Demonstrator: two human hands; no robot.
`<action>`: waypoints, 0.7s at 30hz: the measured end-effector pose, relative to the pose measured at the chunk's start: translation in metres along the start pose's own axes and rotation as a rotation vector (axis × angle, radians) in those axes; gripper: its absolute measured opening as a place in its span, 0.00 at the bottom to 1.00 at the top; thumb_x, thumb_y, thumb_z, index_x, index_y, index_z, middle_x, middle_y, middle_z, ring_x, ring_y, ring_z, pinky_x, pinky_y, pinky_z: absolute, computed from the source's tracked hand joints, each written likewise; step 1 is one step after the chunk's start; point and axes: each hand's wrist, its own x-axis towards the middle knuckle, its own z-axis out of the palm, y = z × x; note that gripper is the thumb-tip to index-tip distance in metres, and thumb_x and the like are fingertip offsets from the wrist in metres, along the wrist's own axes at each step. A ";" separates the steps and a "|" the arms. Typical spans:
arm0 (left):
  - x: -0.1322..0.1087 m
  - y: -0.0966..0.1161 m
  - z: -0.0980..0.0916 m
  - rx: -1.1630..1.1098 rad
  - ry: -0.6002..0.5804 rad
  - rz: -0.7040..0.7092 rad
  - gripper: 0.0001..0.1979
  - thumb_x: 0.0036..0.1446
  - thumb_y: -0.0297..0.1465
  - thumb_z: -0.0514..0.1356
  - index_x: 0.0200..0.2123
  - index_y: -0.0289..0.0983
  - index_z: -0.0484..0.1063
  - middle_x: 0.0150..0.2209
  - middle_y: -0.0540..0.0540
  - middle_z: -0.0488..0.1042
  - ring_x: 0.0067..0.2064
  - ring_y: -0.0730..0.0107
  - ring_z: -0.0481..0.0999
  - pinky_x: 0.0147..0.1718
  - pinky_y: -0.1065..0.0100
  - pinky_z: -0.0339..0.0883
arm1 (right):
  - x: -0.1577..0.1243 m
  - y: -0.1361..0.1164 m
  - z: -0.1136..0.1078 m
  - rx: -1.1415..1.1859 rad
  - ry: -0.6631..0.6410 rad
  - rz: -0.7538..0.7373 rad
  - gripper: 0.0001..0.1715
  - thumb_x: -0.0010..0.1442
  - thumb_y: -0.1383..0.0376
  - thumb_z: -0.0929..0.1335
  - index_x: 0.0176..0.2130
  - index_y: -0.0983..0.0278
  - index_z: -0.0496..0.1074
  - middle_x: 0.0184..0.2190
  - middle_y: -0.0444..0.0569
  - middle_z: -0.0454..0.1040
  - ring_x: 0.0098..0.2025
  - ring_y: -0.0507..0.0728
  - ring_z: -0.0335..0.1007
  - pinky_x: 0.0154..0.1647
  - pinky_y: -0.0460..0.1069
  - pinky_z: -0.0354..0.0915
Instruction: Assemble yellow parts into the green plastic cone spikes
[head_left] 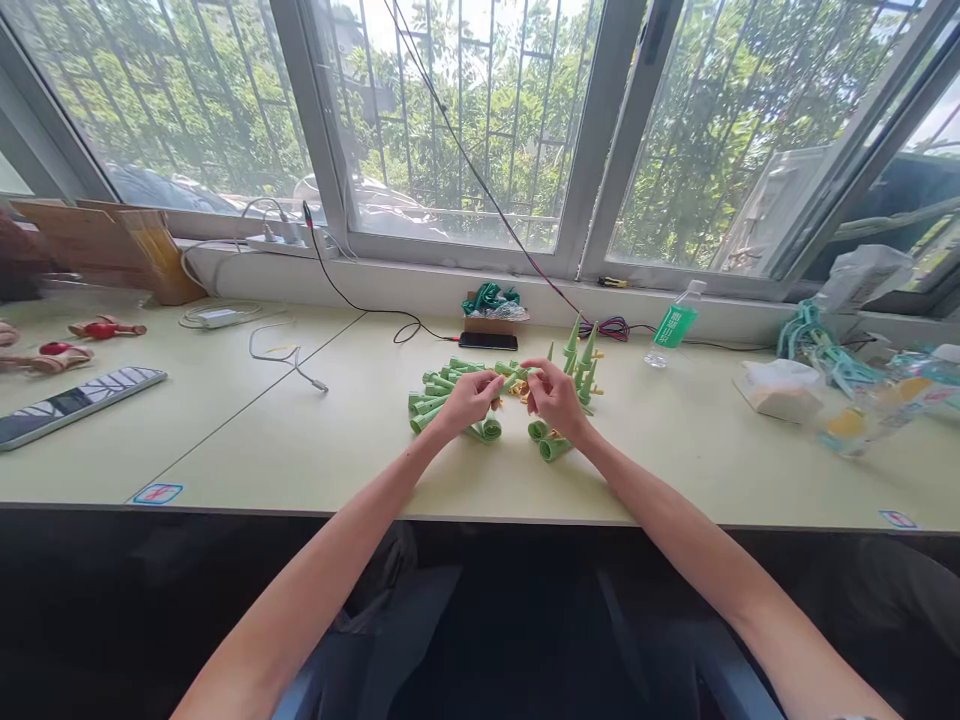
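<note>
In the head view, my left hand (472,402) and my right hand (555,396) meet above the table, fingers pinched. Between them is a small light-green tube (514,381), gripped at its left end by my left hand and at its other end by my right fingertips. A pile of similar green tubes (427,406) lies beside my left hand, some showing hollow round ends. Green pointed cones (585,372) with yellow tips stand just beyond my right hand, and two open-ended green tubes (553,448) lie below it. Small yellow pieces (517,390) show between the hands.
Behind the pile are a black phone (488,341) and a small box (495,315) of dark-green material. A water bottle (675,325) stands back right, with a tissue pack (780,388) further right. Cables (292,360) and a long dark-screened device (82,405) lie left.
</note>
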 end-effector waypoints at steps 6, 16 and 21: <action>-0.003 0.005 0.001 0.014 0.011 -0.014 0.19 0.58 0.47 0.59 0.39 0.35 0.69 0.24 0.48 0.75 0.14 0.82 0.60 0.14 0.76 0.54 | 0.001 0.001 0.000 0.018 0.020 0.040 0.19 0.68 0.56 0.57 0.48 0.61 0.69 0.24 0.42 0.71 0.17 0.48 0.64 0.22 0.45 0.63; -0.003 0.004 0.000 0.043 -0.027 0.022 0.20 0.54 0.46 0.63 0.37 0.36 0.65 0.28 0.47 0.77 0.16 0.80 0.64 0.16 0.75 0.59 | 0.002 0.003 0.001 -0.012 0.010 0.043 0.16 0.66 0.55 0.61 0.49 0.61 0.65 0.34 0.47 0.73 0.19 0.48 0.65 0.21 0.45 0.61; -0.002 0.003 0.000 0.109 0.080 0.045 0.18 0.56 0.45 0.61 0.38 0.37 0.64 0.29 0.48 0.76 0.19 0.79 0.67 0.17 0.75 0.60 | 0.004 0.005 0.000 -0.032 -0.027 0.072 0.14 0.64 0.58 0.61 0.47 0.61 0.65 0.30 0.45 0.71 0.18 0.48 0.65 0.19 0.44 0.61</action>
